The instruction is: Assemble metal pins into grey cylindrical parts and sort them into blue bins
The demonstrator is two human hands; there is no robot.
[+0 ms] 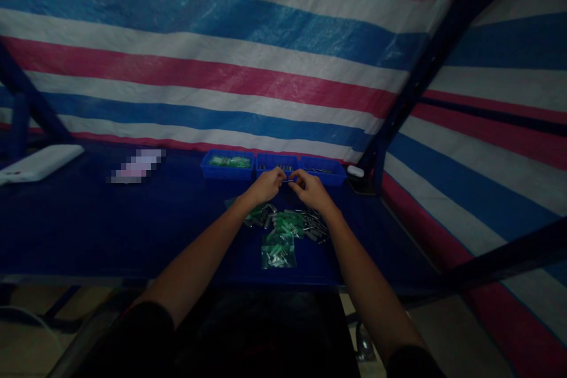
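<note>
My left hand (267, 185) and my right hand (310, 190) meet just in front of the blue bins, fingers pinched. Between their fingertips is a thin metal rod (287, 181), one end at each hand; its finer detail is too small to see. Below them on the table lie small clear bags with green contents (289, 224), the nearest bag (278, 255) close to the front edge. A pile of loose metal rods (315, 225) sits under my right wrist. Short metal pieces (267, 215) lie beside my left wrist, partly covered by the forearm.
Three blue bins stand in a row: the left bin (228, 173) holds green-filled bags, the middle bin (261, 172) and right bin (334, 179) metal parts. A white case (355, 171) is at right, a white device (42, 163) at far left. Blue frame posts and striped sheeting enclose the table.
</note>
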